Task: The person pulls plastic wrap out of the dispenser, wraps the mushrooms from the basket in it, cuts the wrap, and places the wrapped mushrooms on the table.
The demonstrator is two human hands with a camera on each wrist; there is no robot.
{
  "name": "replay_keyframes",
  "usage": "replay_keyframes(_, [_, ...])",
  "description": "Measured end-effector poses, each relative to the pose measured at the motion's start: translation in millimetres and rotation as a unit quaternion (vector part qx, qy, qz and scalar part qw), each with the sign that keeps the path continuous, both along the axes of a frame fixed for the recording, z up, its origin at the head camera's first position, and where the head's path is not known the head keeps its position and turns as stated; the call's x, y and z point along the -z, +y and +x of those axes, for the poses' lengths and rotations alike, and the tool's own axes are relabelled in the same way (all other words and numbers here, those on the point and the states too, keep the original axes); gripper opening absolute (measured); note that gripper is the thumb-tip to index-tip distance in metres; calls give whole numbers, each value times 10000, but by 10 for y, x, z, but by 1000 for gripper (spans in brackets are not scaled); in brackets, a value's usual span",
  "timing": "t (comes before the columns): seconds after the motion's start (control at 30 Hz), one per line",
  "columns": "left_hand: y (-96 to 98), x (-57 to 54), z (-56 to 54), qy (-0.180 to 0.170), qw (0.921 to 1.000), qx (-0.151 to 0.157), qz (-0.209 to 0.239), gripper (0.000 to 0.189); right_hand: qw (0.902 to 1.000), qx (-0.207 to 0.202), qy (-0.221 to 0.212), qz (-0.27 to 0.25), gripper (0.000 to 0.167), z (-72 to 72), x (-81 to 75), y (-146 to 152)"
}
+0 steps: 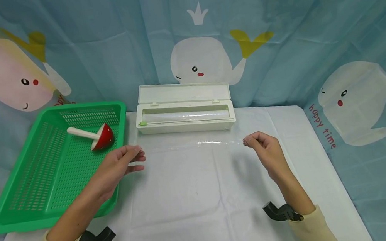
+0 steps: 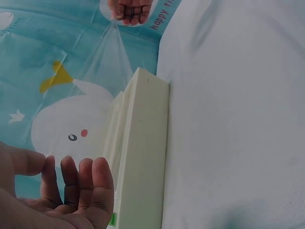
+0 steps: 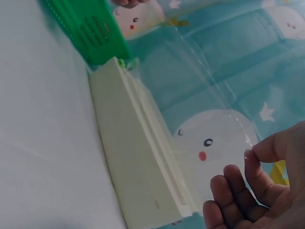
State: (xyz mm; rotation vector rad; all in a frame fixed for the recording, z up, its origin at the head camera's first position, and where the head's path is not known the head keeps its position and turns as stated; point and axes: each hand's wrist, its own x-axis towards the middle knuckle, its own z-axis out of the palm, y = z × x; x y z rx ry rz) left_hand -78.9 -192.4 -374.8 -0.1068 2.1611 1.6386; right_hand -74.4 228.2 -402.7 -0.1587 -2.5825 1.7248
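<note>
A clear sheet of plastic wrap [image 1: 195, 144] stretches between both hands, its near edge glinting in the head view. Thumb and index finger of the left hand [image 1: 125, 162] pinch one corner; the other fingers are loosely spread. At the opposite corner the right hand [image 1: 265, 149] pinches the film between thumb and index finger. Behind the hands stands a white wrap dispenser box [image 1: 186, 127] with its lid [image 1: 183, 92] raised and a roll of film [image 1: 185, 115] inside. In the right wrist view the film [image 3: 209, 71] rises from the dispenser [image 3: 128, 138] to the right hand [image 3: 267, 176].
To the left is a green plastic basket [image 1: 5, 218] holding a toy mushroom [image 1: 103, 137] with a red, white-dotted cap. A green slider [image 1: 142, 123] sits at the dispenser's left end. White cloth [image 1: 176, 199] covers the table; a blue whale-print curtain [image 1: 103, 59] hangs behind.
</note>
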Motion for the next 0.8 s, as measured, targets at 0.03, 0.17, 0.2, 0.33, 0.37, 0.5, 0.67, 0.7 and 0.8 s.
replay_keyframes(0.03, [1,-2,2,10,10000,0,3,53,10000,-3,14,3,30,3,-1,-1])
replay_keyframes(0.17, [4,-13,10,39,10000,8,21,53,10000,-29,68,-47,31,19,-6,-1])
replay_keyframes(0.2, [5,-16,13,50,10000,18,26,54,10000,-26,78,-53,31,24,-8,-1])
replay_keyframes(0.33, [5,-27,29,43,10000,38,48,54,9999,-11,101,-62,31,41,-15,2])
replay_keyframes(0.37, [5,-29,34,30,10000,40,41,55,9999,-12,104,-62,31,43,-17,3])
replay_keyframes(0.5, [2,-40,59,-12,10000,19,11,54,9999,-35,122,-88,31,55,-29,2])
replay_keyframes(0.67, [2,-49,77,29,10000,7,23,54,9997,-63,191,-164,31,80,-52,-4])
replay_keyframes(0.7, [1,-51,79,36,10000,4,36,54,9996,-67,209,-166,31,85,-56,-5])
replay_keyframes(0.8, [-1,-57,87,53,10000,-5,46,53,9995,-81,254,-167,31,100,-70,-9])
